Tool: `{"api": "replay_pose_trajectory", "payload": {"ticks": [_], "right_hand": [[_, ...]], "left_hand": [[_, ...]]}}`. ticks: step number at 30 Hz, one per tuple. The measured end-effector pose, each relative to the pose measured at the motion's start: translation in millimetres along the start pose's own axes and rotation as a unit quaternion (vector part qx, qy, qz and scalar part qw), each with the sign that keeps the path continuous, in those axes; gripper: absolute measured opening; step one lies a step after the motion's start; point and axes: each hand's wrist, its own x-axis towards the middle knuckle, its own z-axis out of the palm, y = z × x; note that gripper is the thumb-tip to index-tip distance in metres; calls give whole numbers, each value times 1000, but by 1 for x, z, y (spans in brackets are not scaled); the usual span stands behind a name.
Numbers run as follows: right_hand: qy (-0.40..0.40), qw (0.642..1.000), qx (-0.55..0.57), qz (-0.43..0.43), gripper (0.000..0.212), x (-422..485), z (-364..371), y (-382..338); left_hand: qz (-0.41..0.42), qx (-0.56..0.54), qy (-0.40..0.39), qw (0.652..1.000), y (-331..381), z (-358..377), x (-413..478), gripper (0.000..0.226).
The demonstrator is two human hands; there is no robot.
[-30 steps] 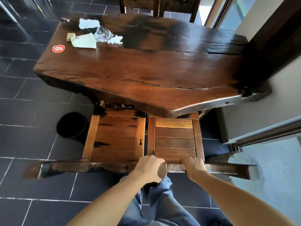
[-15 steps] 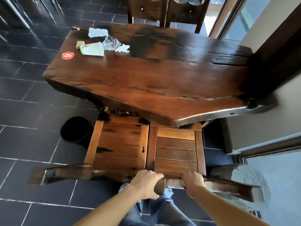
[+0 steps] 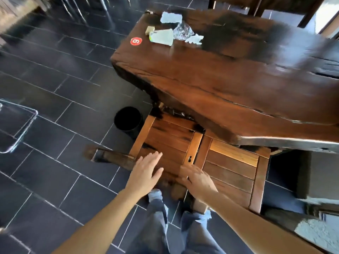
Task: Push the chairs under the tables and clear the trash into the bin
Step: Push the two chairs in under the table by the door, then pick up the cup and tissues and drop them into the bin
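Both hands flat and open, gripping nothing: left hand point(image 3: 146, 173) and right hand point(image 3: 197, 179) hover over the back rail of the chairs point(image 3: 201, 160). The two seats sit partly under the table's point(image 3: 229, 85) near edge, fronts pointing in beneath it. The pushing step looks about finished. Next call: reach the trash point(image 3: 170, 34) at the far left corner. The bin point(image 3: 128, 119) stands on the floor beside the left chair.
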Motion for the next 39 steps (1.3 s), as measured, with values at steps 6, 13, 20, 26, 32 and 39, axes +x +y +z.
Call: {"api": "replay_pose_trajectory", "payload": {"ticks": [6, 13, 20, 26, 32, 39], "right_hand": [[17, 993, -74, -91, 58, 27, 10, -98], [31, 982, -129, -137, 67, 98, 35, -235], [57, 977, -67, -192, 61, 167, 57, -412], [74, 972, -74, -210, 61, 229, 45, -488], [76, 978, -59, -185, 60, 329, 37, -513], [82, 985, -60, -142, 62, 468, 23, -568]], "left_hand": [[-65, 62, 96, 991, -81, -52, -19, 68], [-110, 39, 154, 981, -204, -132, -51, 67], [-247, -61, 222, 941, -302, -220, -95, 63], [-235, -35, 227, 944, -362, -262, -73, 65], [-208, -1, 203, 957, -433, -299, -11, 70], [-195, 47, 125, 972, -543, -373, 97, 70]]}}
